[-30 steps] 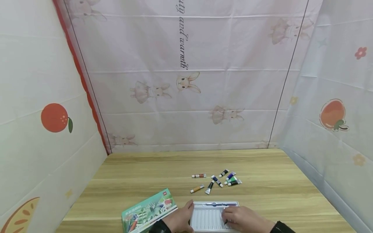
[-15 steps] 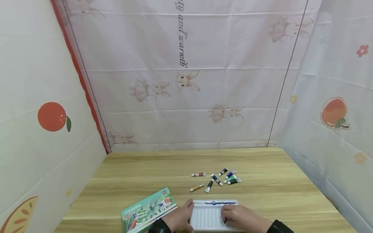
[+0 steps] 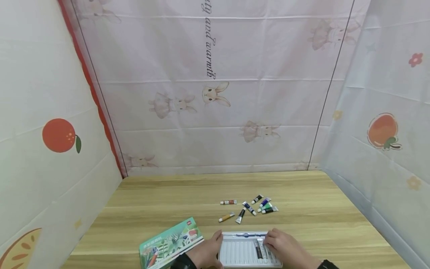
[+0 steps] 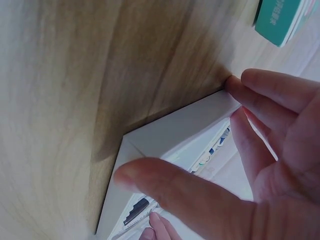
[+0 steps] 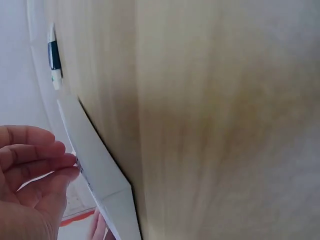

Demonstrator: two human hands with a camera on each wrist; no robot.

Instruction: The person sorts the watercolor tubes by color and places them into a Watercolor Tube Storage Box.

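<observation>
A white plastic tray [image 3: 236, 254] with ribbed slots lies at the table's front edge. My left hand [image 3: 209, 249] grips its left end, thumb on one side and fingers at the other in the left wrist view. A black-labelled paint tube [image 3: 258, 250] and paler tubes [image 3: 263, 249] lie in the right-hand slots. A thin dark-blue paintbrush [image 3: 246, 235] lies along the far side. My right hand [image 3: 283, 244] is over the tray's right end, fingertips at the palest tube; in the right wrist view its thumb and fingertips come together at the rim. I cannot tell whether they pinch the tube.
Several paint tubes [image 3: 249, 208] lie scattered behind the tray, with an ochre tube [image 3: 226, 217] and a red-brown tube [image 3: 228, 202] to the left. A green illustrated box [image 3: 171, 242] lies beside my left hand. Printed cloth walls [image 3: 215, 145] enclose the table [image 3: 168, 194].
My right hand has shifted right and slightly away from me across the tray, uncovering the black-labelled and paler tubes in the slots. My left hand stays at the tray's left end.
</observation>
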